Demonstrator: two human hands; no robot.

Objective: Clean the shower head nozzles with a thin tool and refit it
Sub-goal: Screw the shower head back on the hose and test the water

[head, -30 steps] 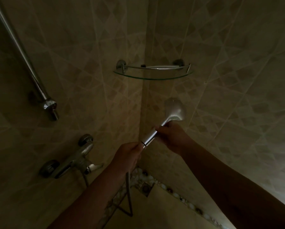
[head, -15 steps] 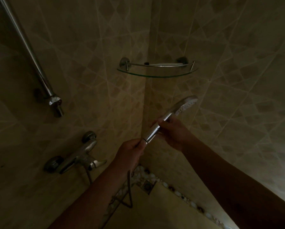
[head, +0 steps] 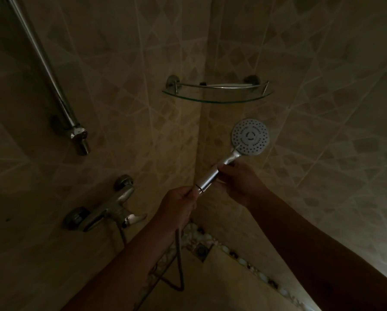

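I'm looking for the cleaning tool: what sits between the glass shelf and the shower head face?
Nothing: in the head view, only bare tiled wall separates the glass shelf from the shower head.

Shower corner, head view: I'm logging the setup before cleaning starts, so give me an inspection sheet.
Surface: tiled walls meet in a corner; dim light.
Job's things: shower head, nozzle face toward the camera; no thin tool seen.
Clutter: glass shelf, contents unclear.
Grippers: right hand grips the handle; left hand holds the hose end.
Cables: hose hangs below the left hand.
Surroundings: rail, tap, pebble strip.
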